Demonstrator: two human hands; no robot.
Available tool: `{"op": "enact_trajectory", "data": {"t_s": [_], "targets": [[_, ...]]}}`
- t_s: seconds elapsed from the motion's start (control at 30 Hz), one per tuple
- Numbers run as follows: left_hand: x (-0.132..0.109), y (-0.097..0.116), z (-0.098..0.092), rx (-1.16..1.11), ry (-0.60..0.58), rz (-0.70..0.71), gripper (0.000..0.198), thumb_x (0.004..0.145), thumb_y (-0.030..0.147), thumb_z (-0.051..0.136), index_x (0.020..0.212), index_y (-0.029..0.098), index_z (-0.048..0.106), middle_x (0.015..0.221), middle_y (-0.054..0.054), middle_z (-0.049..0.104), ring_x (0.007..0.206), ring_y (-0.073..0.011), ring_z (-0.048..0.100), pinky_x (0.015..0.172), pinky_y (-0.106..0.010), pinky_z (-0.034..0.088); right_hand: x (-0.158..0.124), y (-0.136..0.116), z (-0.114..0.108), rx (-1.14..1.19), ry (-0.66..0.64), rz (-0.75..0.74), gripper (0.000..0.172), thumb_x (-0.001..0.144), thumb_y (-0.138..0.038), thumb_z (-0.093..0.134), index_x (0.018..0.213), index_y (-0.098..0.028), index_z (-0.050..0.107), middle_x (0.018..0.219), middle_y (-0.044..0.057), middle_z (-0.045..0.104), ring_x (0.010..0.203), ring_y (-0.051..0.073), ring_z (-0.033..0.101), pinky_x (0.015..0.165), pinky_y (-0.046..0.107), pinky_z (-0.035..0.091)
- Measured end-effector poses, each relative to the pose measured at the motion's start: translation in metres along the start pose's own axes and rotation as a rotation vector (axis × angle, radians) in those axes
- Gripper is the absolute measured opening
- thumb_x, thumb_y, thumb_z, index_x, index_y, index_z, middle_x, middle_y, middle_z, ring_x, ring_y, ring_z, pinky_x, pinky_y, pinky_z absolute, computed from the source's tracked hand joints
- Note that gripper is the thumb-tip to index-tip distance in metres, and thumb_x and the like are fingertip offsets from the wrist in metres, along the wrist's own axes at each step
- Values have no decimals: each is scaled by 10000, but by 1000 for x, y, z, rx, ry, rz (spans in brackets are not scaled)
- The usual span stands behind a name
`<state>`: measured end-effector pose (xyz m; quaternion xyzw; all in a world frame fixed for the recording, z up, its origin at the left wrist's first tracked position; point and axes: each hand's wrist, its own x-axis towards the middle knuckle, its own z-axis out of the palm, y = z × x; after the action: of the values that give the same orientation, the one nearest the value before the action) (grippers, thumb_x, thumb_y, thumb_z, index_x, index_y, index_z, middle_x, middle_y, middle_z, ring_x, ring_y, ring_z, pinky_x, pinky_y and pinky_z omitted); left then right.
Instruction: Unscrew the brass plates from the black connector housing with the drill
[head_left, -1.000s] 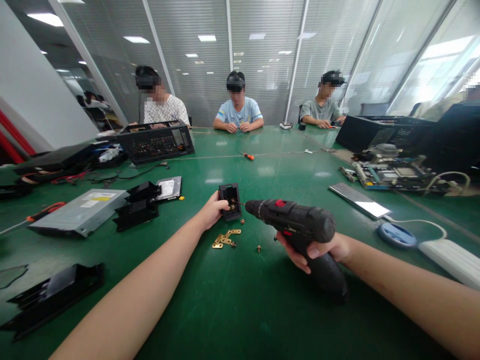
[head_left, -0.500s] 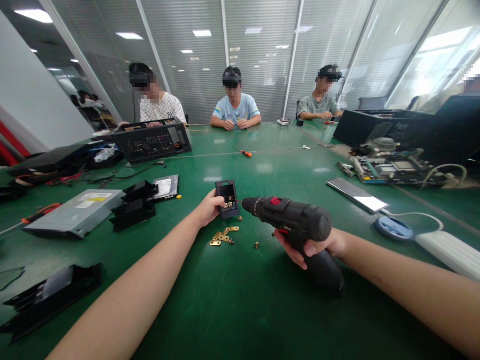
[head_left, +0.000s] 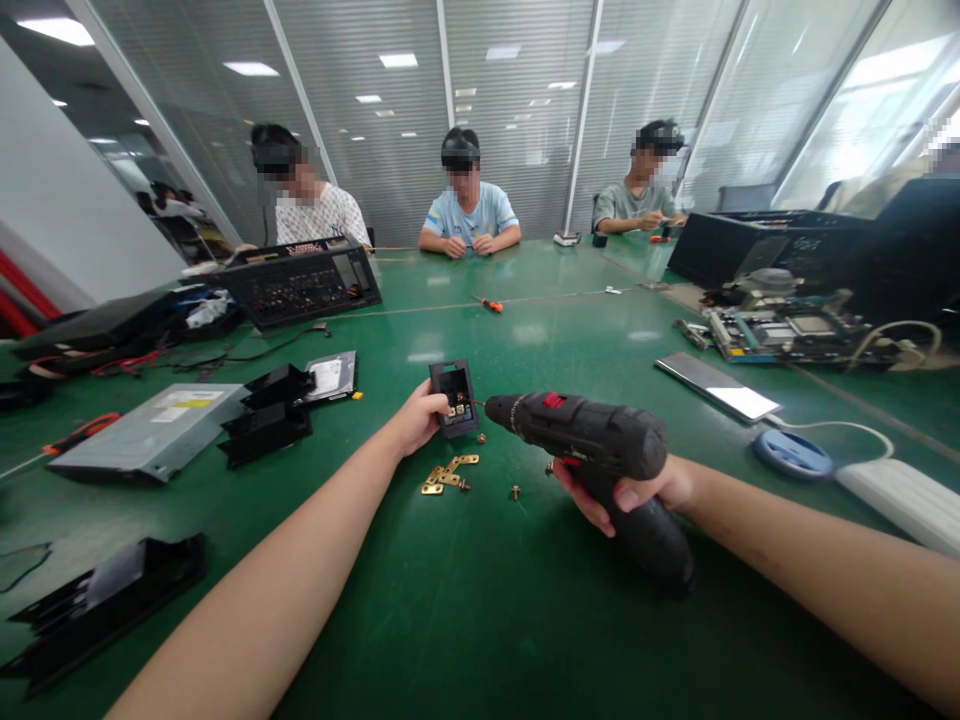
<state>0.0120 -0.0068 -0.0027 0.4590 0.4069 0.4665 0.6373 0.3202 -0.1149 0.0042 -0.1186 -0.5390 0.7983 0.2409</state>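
Note:
My left hand [head_left: 420, 415] grips the left side of a small black box-like housing [head_left: 465, 425], tilted so that its hollow inside faces right. Brass-coloured pieces show within it. In my right hand [head_left: 592, 495] is a black cordless drill [head_left: 577, 425], held by its handle and pointing left. Its thin bit reaches into the housing's opening; whether the tip touches a screw I cannot tell. On the table just below lie several flat brass plates [head_left: 450, 474] with holes. Beside them are a few loose screws, one screw [head_left: 515, 492] nearest the drill.
At left lie a silver drive [head_left: 150, 430], black brackets [head_left: 266, 430] and a hard drive [head_left: 332, 378]. A small orange screwdriver [head_left: 491, 305] lies ahead. To the right are a phone [head_left: 716, 385], a blue round object [head_left: 793, 455] and a circuit board [head_left: 795, 330]. Several people sit across the table.
My hands, the housing and the drill hold nearly the same places. The view has shifted slightly. The person at far right has raised their hands a little.

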Motion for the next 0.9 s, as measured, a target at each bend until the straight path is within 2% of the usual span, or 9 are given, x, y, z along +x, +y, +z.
{"op": "enact_trajectory", "data": {"t_s": [0.37,0.57,0.9], "targets": [[3,-2,-4,27,-33,13,538,492,138,628,1029,178,636,873,-16,680,811,-211,646,726,-348,532,0,2,1,18,-18,-6,577,690,-312,923,1150,-127,627,760,17,760,591,150,701,572,242,540],[1,-2,-2,33,-21,22,532,495,142,625,1027,175,627,875,-28,691,814,-230,658,755,-384,544,2,1,5,33,-20,-25,557,711,-321,909,1150,-114,636,767,21,765,611,149,706,589,243,548],[3,-3,-4,32,-34,23,571,497,146,617,1068,175,616,886,-30,704,822,-237,663,780,-403,552,4,1,-5,-3,-61,-24,558,715,-330,904,1154,-95,651,781,43,774,626,161,715,603,252,533]]}}
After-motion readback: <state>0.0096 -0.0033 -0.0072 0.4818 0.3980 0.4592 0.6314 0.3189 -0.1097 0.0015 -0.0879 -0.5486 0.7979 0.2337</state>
